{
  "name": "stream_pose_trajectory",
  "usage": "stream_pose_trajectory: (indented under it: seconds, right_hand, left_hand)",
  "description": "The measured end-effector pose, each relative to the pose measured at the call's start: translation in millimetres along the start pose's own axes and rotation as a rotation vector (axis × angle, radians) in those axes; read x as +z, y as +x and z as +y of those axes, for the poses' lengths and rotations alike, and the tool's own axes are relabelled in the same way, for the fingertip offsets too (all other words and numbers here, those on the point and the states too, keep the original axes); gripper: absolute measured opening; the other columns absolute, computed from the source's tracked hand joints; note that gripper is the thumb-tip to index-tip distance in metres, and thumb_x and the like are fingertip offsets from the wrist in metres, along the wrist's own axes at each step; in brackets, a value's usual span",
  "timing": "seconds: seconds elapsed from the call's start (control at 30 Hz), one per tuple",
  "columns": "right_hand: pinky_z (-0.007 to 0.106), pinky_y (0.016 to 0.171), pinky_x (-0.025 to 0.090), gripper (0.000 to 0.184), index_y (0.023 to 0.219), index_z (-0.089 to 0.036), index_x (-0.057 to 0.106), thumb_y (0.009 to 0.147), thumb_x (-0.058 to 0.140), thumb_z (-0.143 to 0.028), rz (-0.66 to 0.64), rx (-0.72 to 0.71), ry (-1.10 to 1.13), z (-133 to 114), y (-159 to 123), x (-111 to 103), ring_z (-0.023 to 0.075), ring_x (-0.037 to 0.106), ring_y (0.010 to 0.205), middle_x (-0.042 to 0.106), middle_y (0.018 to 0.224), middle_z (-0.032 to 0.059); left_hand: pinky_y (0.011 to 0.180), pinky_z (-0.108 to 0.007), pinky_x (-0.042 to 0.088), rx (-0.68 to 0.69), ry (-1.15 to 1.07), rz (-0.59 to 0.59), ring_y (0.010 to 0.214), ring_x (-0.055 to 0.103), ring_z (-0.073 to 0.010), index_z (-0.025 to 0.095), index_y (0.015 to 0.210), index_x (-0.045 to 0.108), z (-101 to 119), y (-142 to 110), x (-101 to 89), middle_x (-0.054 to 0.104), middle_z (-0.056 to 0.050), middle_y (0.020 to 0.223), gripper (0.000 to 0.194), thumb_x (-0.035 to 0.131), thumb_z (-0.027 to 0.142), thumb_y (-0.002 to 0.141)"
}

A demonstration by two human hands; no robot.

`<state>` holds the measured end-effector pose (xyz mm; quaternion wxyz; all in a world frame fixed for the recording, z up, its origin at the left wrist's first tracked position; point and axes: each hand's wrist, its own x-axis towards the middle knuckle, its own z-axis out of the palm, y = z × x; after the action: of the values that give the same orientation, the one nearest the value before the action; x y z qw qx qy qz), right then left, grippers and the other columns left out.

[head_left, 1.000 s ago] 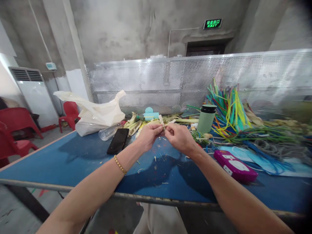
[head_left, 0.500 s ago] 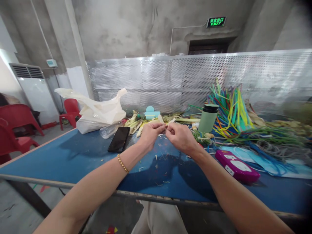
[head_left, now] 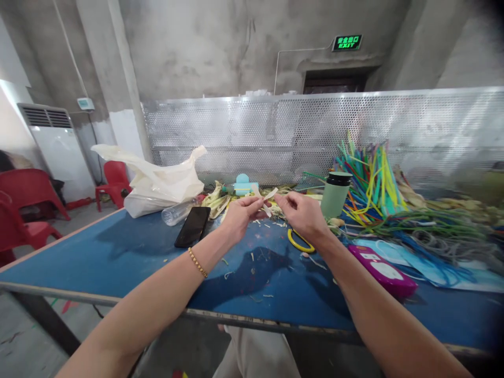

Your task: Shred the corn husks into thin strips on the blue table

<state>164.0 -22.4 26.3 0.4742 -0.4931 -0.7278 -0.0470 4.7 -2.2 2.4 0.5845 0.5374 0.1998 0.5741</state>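
My left hand (head_left: pixel 241 216) is closed, pinching pale strips of what looks like dried corn husk (head_left: pixel 271 195) between thumb and fingers. The strips cross and fan out past its fingertips. Just to the right is my right hand (head_left: pixel 302 212), fingers curled and thumb and forefinger together at the strips' side. Whether anything sits in that pinch is too small to see. Below the right hand a yellow loop handle (head_left: pixel 301 242), like that of scissors, shows on the blue table (head_left: pixel 129 262). Small pale scraps (head_left: pixel 252 256) are scattered under both hands.
Left of my hands are a black phone (head_left: pixel 192 227), a clear plastic bottle (head_left: pixel 177 212) and a white plastic bag (head_left: pixel 161 184). To the right stand a green canister (head_left: pixel 335 195), colourful strips (head_left: pixel 378 178) and a magenta box (head_left: pixel 381 270). A perforated metal screen (head_left: pixel 236 126) closes the back.
My hands have parted slightly; the right one moved to the right, away from the left. More of the pale strips shows between them. The yellow handle has come into view.
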Motion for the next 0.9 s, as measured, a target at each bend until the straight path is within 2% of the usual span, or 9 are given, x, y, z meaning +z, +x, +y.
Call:
stream_pose_trajectory:
  seconds: [0.07,0.13,0.27,0.33,0.43,0.6,0.73,0.9]
  right_hand:
    - [0.027,0.057,0.036,0.036,0.072,-0.017,0.064,0.084,0.058,-0.050,-0.014,0.016,0.125,4.0,2.9,-0.1,0.0149,0.053,0.059,0.064,0.066,0.0039]
    - [0.027,0.057,0.038,0.029,0.074,-0.016,0.065,0.082,0.060,-0.044,-0.062,0.015,0.228,7.8,4.1,1.8,0.0150,0.055,0.058,0.066,0.067,0.0042]
    - [0.026,0.053,0.038,0.024,0.070,-0.016,0.065,0.081,0.060,-0.037,-0.089,0.025,0.256,13.2,4.1,4.1,0.0143,0.053,0.053,0.062,0.058,0.0023]
    - [0.026,0.052,0.038,0.023,0.071,-0.016,0.065,0.082,0.059,-0.036,-0.118,0.017,0.258,13.4,4.1,2.9,0.0139,0.053,0.051,0.061,0.055,0.0014]
    - [0.026,0.052,0.038,0.022,0.072,-0.015,0.065,0.082,0.059,-0.034,-0.143,0.008,0.255,10.2,3.8,0.2,0.0130,0.052,0.048,0.060,0.053,0.0006]
    - [0.026,0.050,0.036,0.024,0.066,-0.016,0.062,0.082,0.059,-0.034,-0.127,0.024,0.206,4.8,1.8,-0.6,0.0117,0.049,0.044,0.057,0.050,-0.0001]
    - [0.025,0.048,0.036,0.028,0.062,-0.017,0.059,0.083,0.059,-0.036,-0.133,0.056,0.205,6.6,1.2,0.9,0.0112,0.048,0.043,0.057,0.050,0.0002]
    - [0.024,0.044,0.039,0.037,0.082,-0.016,0.062,0.090,0.048,-0.049,-0.097,0.183,0.338,11.5,3.7,0.8,0.0109,0.054,0.041,0.068,0.070,0.0050]
  left_hand:
    - [0.064,-0.027,0.042,-0.038,0.041,-0.035,0.063,0.060,-0.0117,0.011,0.082,0.071,1.1,-1.2,0.0,0.068,-0.006,0.080,0.025,0.078,0.031,0.069]
    - [0.060,-0.026,0.038,-0.078,0.076,-0.081,0.062,0.061,-0.0123,0.011,0.081,0.070,1.7,-2.9,0.5,0.067,-0.005,0.075,0.025,0.078,0.031,0.068]
    - [0.059,-0.026,0.036,-0.132,0.142,-0.178,0.063,0.064,-0.0158,0.011,0.068,0.064,3.4,-5.1,-1.2,0.058,-0.002,0.061,0.029,0.076,0.038,0.071]
    - [0.059,-0.027,0.037,-0.154,0.160,-0.188,0.061,0.062,-0.0145,0.011,0.070,0.065,3.4,-4.6,-3.8,0.060,-0.003,0.063,0.030,0.075,0.040,0.072]
    - [0.059,-0.028,0.038,-0.163,0.176,-0.175,0.057,0.058,-0.0120,0.011,0.077,0.068,2.1,-2.0,-7.5,0.065,-0.005,0.069,0.026,0.076,0.035,0.070]
    - [0.056,-0.026,0.034,-0.058,0.316,-0.159,0.052,0.048,-0.0084,0.011,0.069,0.070,3.9,-0.7,-6.8,0.064,-0.004,0.061,0.018,0.073,0.028,0.071]
    - [0.056,-0.025,0.034,-0.014,0.378,-0.153,0.052,0.046,-0.0080,0.011,0.066,0.070,7.8,-3.4,-1.6,0.064,-0.003,0.060,0.015,0.071,0.025,0.071]
    - [0.053,-0.024,0.032,0.054,0.329,-0.028,0.051,0.050,-0.0081,0.011,0.070,0.068,8.9,0.1,-5.0,0.062,-0.002,0.059,0.015,0.069,0.026,0.075]
